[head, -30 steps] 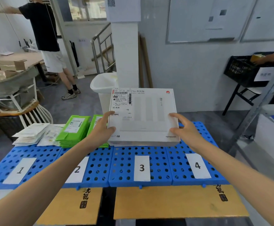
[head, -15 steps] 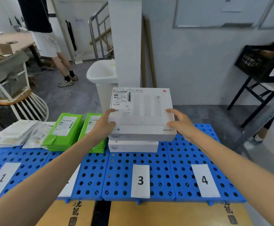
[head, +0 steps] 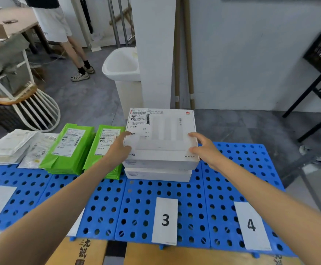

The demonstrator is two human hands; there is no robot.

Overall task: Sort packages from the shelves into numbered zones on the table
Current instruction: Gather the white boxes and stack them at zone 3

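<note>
Head view: left hand (head: pixel 117 150) and right hand (head: pixel 206 151) clamp the white box (head: pixel 161 138) by its side edges, atop a lower box (head: pixel 157 175) in zone 3 (head: pixel 165 219); stiff, smooth, probably light, so opposite edges suit the grip.

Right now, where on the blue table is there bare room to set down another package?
Zone 4, right of the stacked boxes, is bare behind its label. The front strip between number labels and piles is free too. Crowded: the back left, with envelopes and green packets.
</note>
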